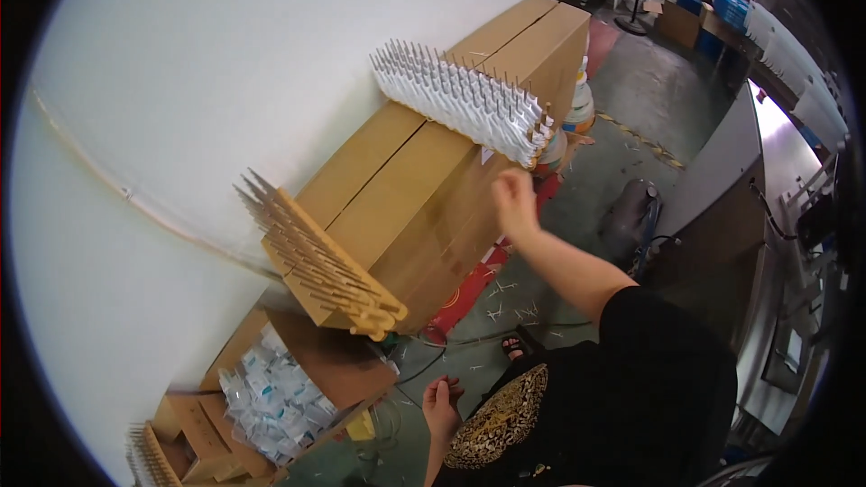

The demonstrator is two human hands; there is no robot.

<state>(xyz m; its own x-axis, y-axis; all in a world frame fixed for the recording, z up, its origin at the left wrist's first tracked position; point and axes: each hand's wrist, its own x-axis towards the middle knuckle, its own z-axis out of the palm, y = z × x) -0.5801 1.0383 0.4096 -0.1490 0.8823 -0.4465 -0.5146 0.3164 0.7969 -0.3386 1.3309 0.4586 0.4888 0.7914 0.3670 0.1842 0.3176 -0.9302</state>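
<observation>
No words, numbers or signs can be read (any print is too small).

The left of two head-worn fisheye cameras looks steeply down and ahead, taking in the black shirt [649, 379], left hand [442, 407] and right hand [516, 201] from close above. Brown cardboard [428, 179] lies near the middle; a white wall [198, 81] fills the upper left, and the floor [645, 90] recedes toward the upper right.

White wall [225, 81], grey floor [649, 81], 1 black stand [631, 27]
</observation>
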